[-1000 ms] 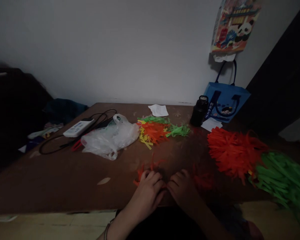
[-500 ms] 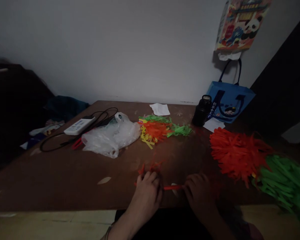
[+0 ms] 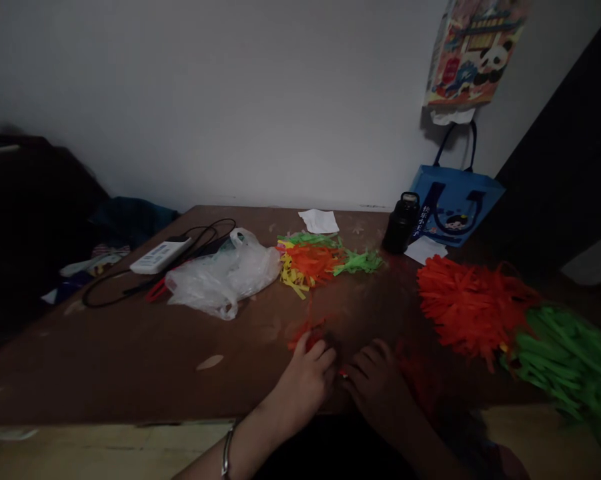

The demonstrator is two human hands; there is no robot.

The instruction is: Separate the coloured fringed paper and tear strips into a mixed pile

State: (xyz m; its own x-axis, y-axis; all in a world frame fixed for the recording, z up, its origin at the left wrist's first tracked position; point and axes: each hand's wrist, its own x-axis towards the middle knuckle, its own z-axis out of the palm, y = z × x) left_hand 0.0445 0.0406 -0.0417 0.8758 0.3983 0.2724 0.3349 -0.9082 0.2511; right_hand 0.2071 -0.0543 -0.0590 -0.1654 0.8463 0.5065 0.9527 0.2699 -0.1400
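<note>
My left hand (image 3: 307, 377) rests at the table's near edge, its fingers curled over a strip of red fringed paper (image 3: 306, 331) whose cut ends stick out beyond the knuckles. Close beside it, my right hand (image 3: 377, 380) is closed on the same red strip. A short bit of the strip shows in the narrow gap between the hands. More red fringe lies in shadow right of my right hand. The fingertips of both hands are mostly hidden from above.
A red fringed bunch (image 3: 473, 307) and a green fringed bunch (image 3: 570, 357) lie at the right. Orange, yellow and green shreds (image 3: 315, 262) sit mid-table beside a plastic bag (image 3: 225, 273). Behind stand a black bottle (image 3: 401, 225) and a blue bag (image 3: 455, 203). A power strip (image 3: 161, 255) is left.
My two hands have come closer together, so less of the red strip shows between them. My left hand has shifted right and my right hand left. The view has tilted slightly.
</note>
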